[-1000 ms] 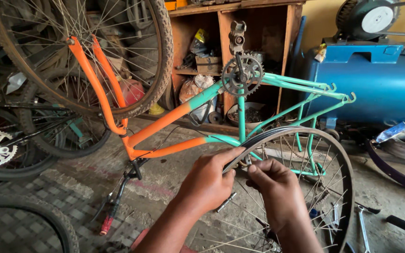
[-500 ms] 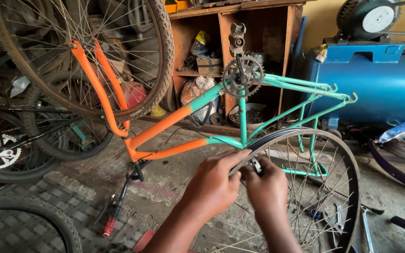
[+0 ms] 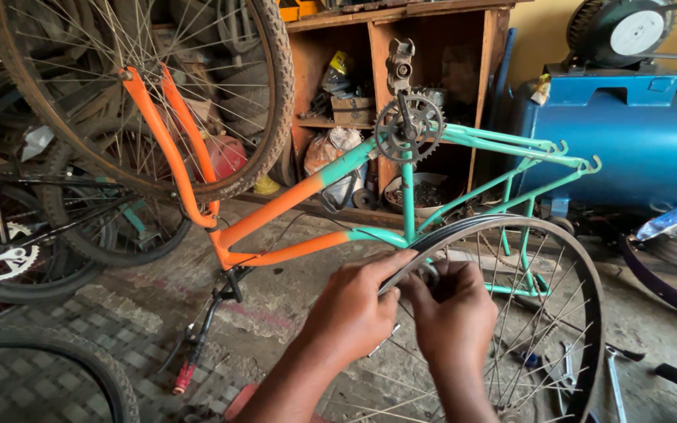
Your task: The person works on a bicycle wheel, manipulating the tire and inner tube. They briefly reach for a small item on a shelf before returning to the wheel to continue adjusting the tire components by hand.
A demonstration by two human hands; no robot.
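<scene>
A bare spoked wheel rim [image 3: 581, 274], without a tyre, stands upright in front of me. My left hand [image 3: 354, 309] grips the rim's upper left edge, thumb laid along the metal. My right hand [image 3: 452, 317] is closed just beside it, pinching a small dark tool against the rim at a spoke end. The two hands touch each other. Behind the rim an upside-down bicycle frame [image 3: 307, 196], orange at the front and teal at the rear, rests on its handlebars with its chainring [image 3: 407, 127] on top.
A tyred front wheel [image 3: 272, 94] sits in the orange fork at upper left. More bicycles and tyres [image 3: 48, 368] crowd the left. A wooden shelf [image 3: 401, 23] with parts stands behind, a blue tank [image 3: 628, 133] at right. Tools [image 3: 617, 384] lie on the concrete floor.
My right hand has moved left along the rim to close up against my left hand. The view has shifted slightly, the rim sitting a little further right.
</scene>
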